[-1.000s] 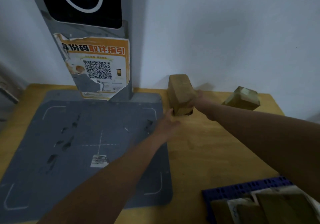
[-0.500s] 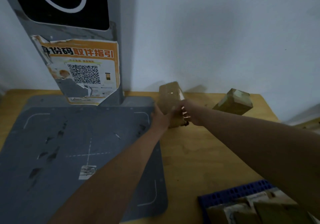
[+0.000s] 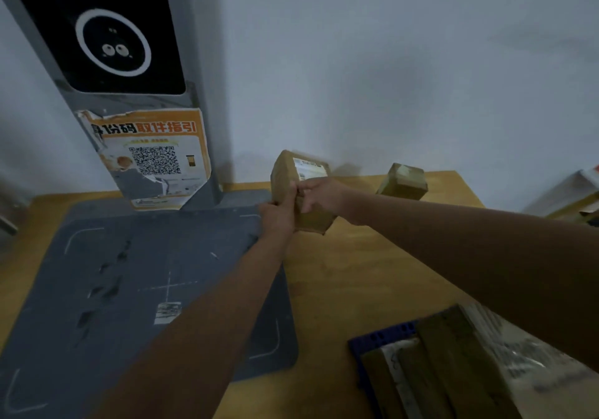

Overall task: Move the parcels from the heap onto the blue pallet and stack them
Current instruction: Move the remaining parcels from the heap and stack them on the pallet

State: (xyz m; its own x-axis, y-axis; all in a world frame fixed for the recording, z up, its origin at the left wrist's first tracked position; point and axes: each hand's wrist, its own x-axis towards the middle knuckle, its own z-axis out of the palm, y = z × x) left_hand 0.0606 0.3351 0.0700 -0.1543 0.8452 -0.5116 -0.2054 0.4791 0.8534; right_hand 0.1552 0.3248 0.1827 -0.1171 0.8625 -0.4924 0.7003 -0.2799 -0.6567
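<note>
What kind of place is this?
Probably a parcel pickup point: a scanning kiosk with a QR-code poster, taped brown parcels like the one in both hands, and a blue pallet with stacked parcels.

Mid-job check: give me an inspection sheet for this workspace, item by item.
Surface: wooden table, partly covered by a scuffed grey mat.
Job's things: held parcel with white label, lifted off the table; second parcel near the wall; blue pallet at lower right, already carrying stacked parcels.
Clutter: boxes at far right edge.
Hands: left hand and right hand both grip the held parcel.
Cables: nothing seen.
Surroundings: grey kiosk post with QR poster; plain wall.
</note>
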